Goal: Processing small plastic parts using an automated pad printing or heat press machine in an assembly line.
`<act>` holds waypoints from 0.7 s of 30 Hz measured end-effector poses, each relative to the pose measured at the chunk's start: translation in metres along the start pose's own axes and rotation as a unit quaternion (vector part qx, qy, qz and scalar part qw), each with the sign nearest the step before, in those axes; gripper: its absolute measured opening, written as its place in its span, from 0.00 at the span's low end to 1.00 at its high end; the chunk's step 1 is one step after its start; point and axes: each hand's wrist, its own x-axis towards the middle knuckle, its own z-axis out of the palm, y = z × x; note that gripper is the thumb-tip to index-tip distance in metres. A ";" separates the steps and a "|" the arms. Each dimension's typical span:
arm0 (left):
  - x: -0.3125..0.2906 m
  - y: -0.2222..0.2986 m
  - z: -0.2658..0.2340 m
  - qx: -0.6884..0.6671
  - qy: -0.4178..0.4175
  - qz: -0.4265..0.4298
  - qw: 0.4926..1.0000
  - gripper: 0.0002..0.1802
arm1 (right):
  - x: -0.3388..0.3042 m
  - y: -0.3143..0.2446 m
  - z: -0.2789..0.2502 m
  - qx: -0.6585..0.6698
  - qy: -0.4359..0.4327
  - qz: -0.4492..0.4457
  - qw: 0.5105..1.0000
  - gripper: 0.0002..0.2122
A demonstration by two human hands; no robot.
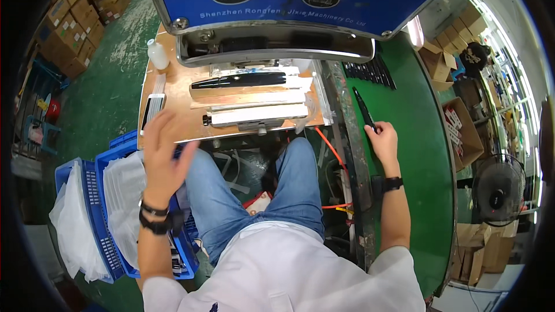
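Observation:
My right hand (384, 143) is over the green bench and pinches the near end of a slim black pen-shaped stick (362, 106), which points away from me. Beyond it, a row of similar black sticks (376, 69) lies side by side. My left hand (162, 164), slightly blurred, hovers at the wooden table's front left edge with fingers apart and nothing in it. Close by its fingertips lies a white phone-like device (154, 106). A glossy black tapered piece (240, 80) rests on the fixture under the machine, behind a pale metal bar (258, 114).
A blue machine head (277, 0) with lit red lamps overhangs the wooden table (176, 95). A white bottle (157, 55) stands at its back left. Blue crates (104, 225) with clear plastic bags sit left of my legs. A fan (498, 190) and cartons (462, 130) are at right.

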 end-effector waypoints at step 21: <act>-0.399 -0.112 -0.121 0.140 -0.201 -0.370 0.896 0.25 | 0.063 -0.071 0.018 0.112 -0.142 -0.037 0.983 0.18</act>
